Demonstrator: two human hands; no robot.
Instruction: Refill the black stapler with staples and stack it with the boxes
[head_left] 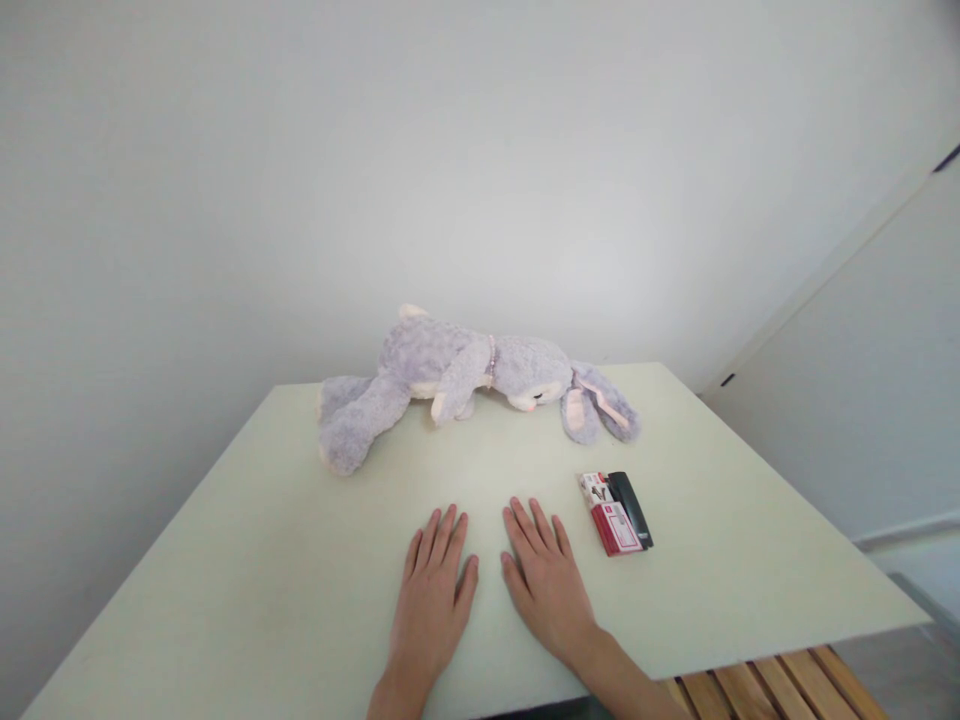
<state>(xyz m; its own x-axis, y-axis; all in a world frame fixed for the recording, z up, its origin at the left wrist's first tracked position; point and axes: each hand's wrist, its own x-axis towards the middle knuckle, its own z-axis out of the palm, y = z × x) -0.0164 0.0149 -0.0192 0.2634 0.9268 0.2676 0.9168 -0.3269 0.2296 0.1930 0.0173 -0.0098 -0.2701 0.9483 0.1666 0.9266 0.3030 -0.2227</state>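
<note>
My left hand [433, 598] lies palm down on the pale table [247, 600], its fingers stretched out and holding nothing. Beside it, my right hand [549, 585] also rests flat with fingers slightly apart and nothing in them. Just right of my right hand is a small red and white box [618, 528]. A small printed packet [596, 487] lies at its far end, and a slim black object [630, 508], perhaps a stapler, lies along its right side. None of these three touches my hands.
A lavender plush rabbit [435, 360] lies on its side along the back of the table, ears to the right, with a beaded band at its neck. A white wall [465, 180] rises behind. Wooden slats [772, 685] show below the table's front right edge.
</note>
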